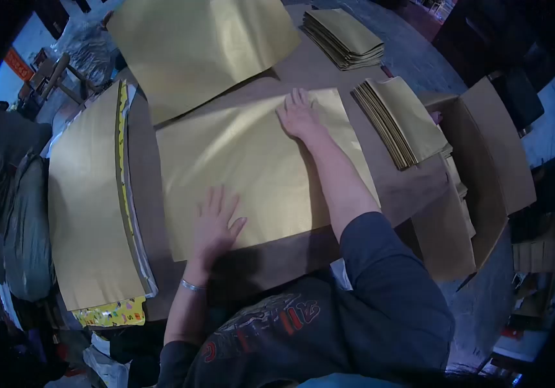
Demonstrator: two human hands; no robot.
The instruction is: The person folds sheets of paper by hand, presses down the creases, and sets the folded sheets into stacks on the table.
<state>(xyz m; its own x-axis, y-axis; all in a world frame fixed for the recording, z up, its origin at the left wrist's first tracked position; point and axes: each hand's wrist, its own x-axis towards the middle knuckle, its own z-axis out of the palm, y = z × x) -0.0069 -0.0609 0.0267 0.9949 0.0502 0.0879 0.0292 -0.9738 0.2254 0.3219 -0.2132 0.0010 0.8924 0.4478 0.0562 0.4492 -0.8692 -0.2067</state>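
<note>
A large gold-coloured paper sheet [258,168] lies flat on the brown table surface [271,265] in front of me. My left hand [216,223] rests near its lower left part, fingers spread and holding nothing. Farther up, my right hand [298,116] presses flat near the sheet's upper right edge, its fingers stretched out. Beyond this sheet is a second gold sheet [206,52], its near edge slightly raised above the table. To the left, a stack of large sheets [90,200] shows yellow patterned paper [112,313] beneath the top one.
Two piles of folded gold paper, a far pile [345,39] and a nearer pile [403,123], sit along the right side. An open cardboard box [445,246] with folded paper inside stands at the right. Dark cloth [22,213] hangs at the far left.
</note>
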